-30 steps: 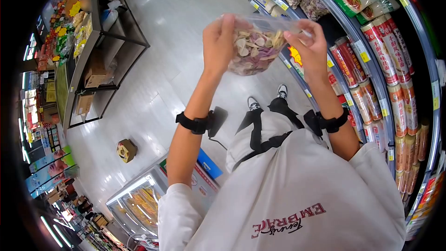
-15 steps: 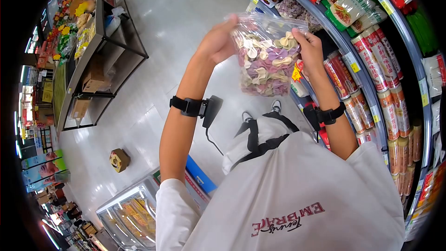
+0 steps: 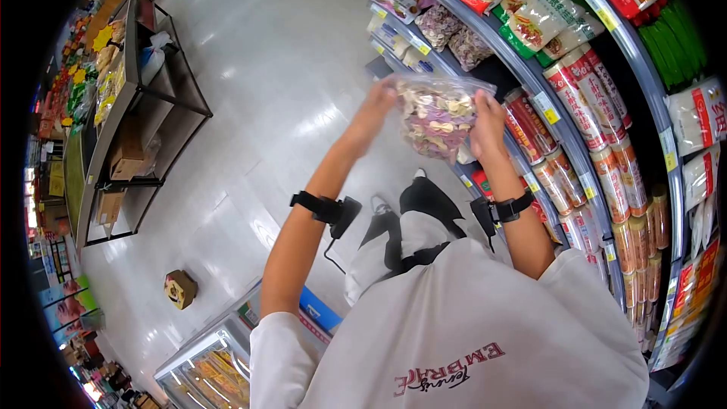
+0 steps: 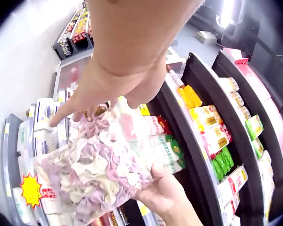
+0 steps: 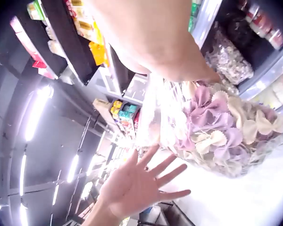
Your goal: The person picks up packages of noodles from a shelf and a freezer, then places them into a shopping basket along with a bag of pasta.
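Note:
A clear zip bag of purple and cream bow-tie pasta (image 3: 438,117) is held up in front of the body, beside the shelves. My right hand (image 3: 488,125) grips its right side, thumb on the front. At the bag's left edge is my left hand (image 3: 371,115), blurred in the head view. The right wrist view shows that left hand (image 5: 139,183) with straight, spread fingers, its palm toward the camera. In the left wrist view, the pasta fills the lower part of the bag (image 4: 96,174), with the right hand (image 4: 162,190) at its edge.
Curved store shelves (image 3: 522,79) on the right carry noodle rolls (image 3: 579,95) and flat packets. Similar pasta bags (image 3: 468,47) lie on a lower shelf. A display stand (image 3: 140,106) is across the aisle at left. A freezer case (image 3: 208,367) stands near my left side.
The bag has turned its broad face up, then come lower and nearer the body. The left hand has let go of its corner, fingers now spread. The head view has shifted toward the shelves.

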Tool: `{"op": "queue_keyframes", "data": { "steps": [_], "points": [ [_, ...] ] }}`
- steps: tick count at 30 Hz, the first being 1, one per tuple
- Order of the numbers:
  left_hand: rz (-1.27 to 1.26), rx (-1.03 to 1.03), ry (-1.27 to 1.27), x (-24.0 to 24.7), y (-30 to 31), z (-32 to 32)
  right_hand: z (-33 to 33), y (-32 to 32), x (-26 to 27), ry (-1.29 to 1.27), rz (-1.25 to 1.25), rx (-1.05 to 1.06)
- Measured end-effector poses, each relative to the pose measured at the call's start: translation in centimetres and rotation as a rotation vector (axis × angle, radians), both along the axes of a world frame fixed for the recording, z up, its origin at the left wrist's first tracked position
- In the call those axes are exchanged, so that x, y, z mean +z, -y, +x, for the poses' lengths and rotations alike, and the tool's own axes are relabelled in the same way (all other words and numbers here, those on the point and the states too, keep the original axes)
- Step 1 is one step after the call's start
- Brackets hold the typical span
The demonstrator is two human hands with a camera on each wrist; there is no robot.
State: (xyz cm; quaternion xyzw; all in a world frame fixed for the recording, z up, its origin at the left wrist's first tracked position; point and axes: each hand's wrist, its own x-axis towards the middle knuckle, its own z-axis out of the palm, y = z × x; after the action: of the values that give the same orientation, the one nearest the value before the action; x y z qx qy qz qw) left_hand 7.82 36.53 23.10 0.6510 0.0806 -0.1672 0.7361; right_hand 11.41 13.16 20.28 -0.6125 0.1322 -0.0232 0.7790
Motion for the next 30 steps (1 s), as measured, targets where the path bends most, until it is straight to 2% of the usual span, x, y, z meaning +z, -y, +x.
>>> {"op": "queue_keyframes", "data": {
  "steps": [1,4,7,10,12,13,14,16,18,21,25,26,28,30],
  "points": [
    [0.027,0.048,0.007,-1.4,1.0,0.3,0.7,1.0,-1.4,0.005,0.043,-0.074],
    [0.063,-0.22,-0.037,-5.7,1.9,1.2,3.1,5.9,-7.2,0.126,0.085,-0.148],
    [0.052,-0.321,-0.081,-6.9,3.0,2.8,4.7,7.4,-7.4,0.086,0.165,-0.243],
    [0.133,-0.355,0.037,-8.8,4.9,5.6,7.2,9.6,-11.0,0.073,0.134,-0.343],
    [0.233,-0.406,0.036,-10.0,6.6,7.9,9.4,11.0,-13.7,0.043,0.205,-0.381],
    [0.246,-0.44,-0.014,-10.3,7.2,9.1,10.2,11.3,-14.5,0.035,0.184,-0.495],
    [0.279,-0.431,0.07,-10.9,7.8,10.2,10.8,11.3,-14.7,0.02,0.162,-0.61],
    [0.328,-0.497,0.125,-11.2,8.5,12.4,12.4,11.7,-14.1,-0.018,0.195,-0.66],
    [0.341,-0.498,0.141,-12.2,9.1,15.0,14.2,13.3,-15.9,-0.06,0.196,-0.726],
    [0.338,-0.498,0.172,-11.7,9.3,18.7,19.0,22.3,-31.4,0.164,0.065,-0.689],
    [0.294,-0.441,0.256,-12.2,8.5,21.4,16.8,23.0,-25.7,-0.185,-0.217,-0.474],
    [0.296,-0.436,0.244,-12.4,8.0,22.0,16.5,23.0,-24.5,-0.243,-0.322,-0.423],
    [0.066,-0.359,0.163,-12.6,6.7,22.8,16.0,22.7,-22.7,-0.346,-0.55,-0.318],
    [0.1,-0.344,0.128,-12.7,5.2,24.0,15.9,22.2,-21.2,-0.421,-0.771,-0.211]
  ]
}}
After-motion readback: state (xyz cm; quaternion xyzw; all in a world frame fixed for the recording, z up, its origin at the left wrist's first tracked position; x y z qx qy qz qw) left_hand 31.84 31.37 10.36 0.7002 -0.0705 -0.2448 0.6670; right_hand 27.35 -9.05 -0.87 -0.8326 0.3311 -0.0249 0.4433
